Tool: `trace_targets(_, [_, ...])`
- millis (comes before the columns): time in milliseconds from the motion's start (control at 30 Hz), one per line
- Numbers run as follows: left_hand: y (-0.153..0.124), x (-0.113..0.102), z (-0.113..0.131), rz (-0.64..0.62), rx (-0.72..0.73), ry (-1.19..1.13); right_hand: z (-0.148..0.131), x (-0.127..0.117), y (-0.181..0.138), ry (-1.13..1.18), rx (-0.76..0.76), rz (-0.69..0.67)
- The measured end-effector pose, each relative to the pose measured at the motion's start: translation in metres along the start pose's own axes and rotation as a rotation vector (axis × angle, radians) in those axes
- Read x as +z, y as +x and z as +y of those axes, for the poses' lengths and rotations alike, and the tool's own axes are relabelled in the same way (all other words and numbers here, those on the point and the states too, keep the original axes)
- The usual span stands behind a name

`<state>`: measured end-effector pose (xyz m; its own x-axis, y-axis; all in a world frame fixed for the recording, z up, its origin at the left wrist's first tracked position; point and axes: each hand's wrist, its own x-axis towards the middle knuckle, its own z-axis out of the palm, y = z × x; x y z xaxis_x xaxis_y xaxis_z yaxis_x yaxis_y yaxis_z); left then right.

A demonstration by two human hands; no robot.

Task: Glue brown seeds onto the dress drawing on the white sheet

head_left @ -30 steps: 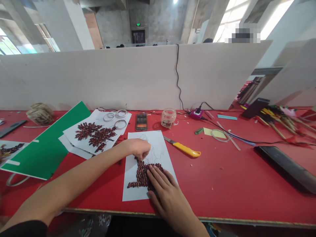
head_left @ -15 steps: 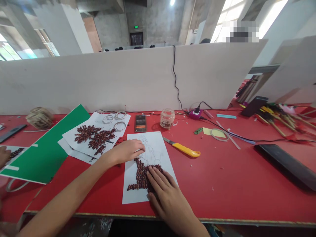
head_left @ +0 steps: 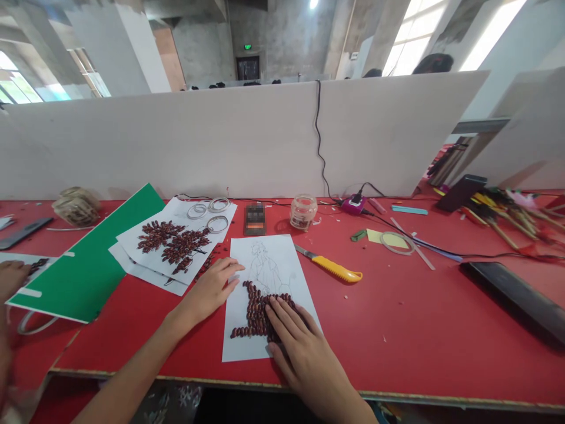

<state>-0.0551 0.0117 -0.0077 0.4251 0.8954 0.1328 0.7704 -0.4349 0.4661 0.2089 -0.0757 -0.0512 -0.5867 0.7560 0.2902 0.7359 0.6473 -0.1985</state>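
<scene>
A white sheet with a pencil drawing (head_left: 265,259) lies in front of me, its lower part covered by tight rows of dark red-brown beans (head_left: 255,312). My right hand (head_left: 300,338) rests flat over the right side of these beans, fingers stretched out, hiding some of them. At the sheet's upper left edge is my left hand (head_left: 214,287), thumb and fingers apart, with nothing seen between them. Loose beans (head_left: 207,262) are scattered just beyond it, partly hidden. Left of these, another sheet bears a bean picture (head_left: 176,242) shaped like leafy branches.
A yellow utility knife (head_left: 335,268) lies right of the drawing. Behind stand a glass jar (head_left: 303,212) and a phone (head_left: 255,219). Tape rings (head_left: 217,224), a green board (head_left: 92,271), a purple power socket (head_left: 354,204) and a black case (head_left: 512,300) surround it. Another person's hand (head_left: 13,277) is far left.
My left hand has drawn back leftward and down from the drawing to the sheet's edge, uncovering the pencilled figure. My right hand stays on the beans. The view has shifted slightly.
</scene>
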Motion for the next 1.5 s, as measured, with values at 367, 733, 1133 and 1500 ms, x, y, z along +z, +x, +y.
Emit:
trace_targets(367, [0.009,0.007,0.002,-0.057,-0.091,-0.199,0.001,0.0,0.0,-0.006,-0.003,-0.017])
trace_targets(733, [0.022,-0.003,0.016,-0.029,-0.107,-0.172,0.001,-0.001,-0.001,0.002,-0.011,0.008])
trace_targets(1133, [0.033,0.01,0.038,-0.21,0.02,-0.122,0.0,0.002,-0.002,-0.008,-0.009,-0.023])
trace_targets(1500, [0.031,0.009,0.031,-0.226,0.099,-0.158,0.001,0.0,-0.001,0.007,-0.014,-0.003])
